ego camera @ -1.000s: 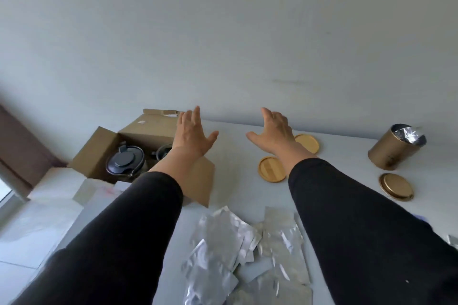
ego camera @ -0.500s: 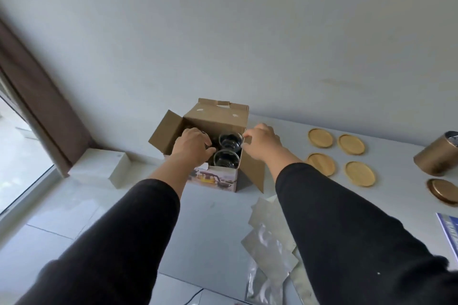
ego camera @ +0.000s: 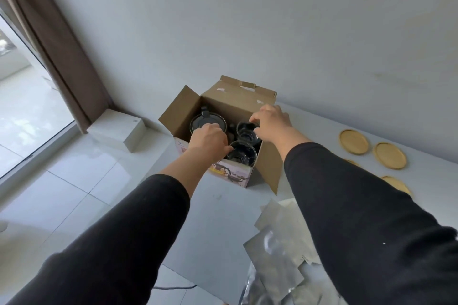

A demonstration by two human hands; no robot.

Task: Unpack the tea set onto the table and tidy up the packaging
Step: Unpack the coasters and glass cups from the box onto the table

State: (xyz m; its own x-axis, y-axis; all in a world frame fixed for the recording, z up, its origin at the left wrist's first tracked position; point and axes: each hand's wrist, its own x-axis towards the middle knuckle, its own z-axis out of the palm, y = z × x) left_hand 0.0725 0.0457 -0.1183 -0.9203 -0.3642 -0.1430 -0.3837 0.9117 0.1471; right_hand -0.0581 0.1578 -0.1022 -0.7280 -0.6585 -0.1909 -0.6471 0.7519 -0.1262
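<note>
Leftmost, the cardboard box stands open at the table's left end, holding a dark-lidded teapot and 2 glass cups. Left hand curls against the near cup; right hand pinches the far cup's rim. Foil packets lie nearer, and 4 wooden coasters sit right.

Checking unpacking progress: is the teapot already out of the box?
No, the teapot sits inside the open cardboard box beside two glass cups.
</note>
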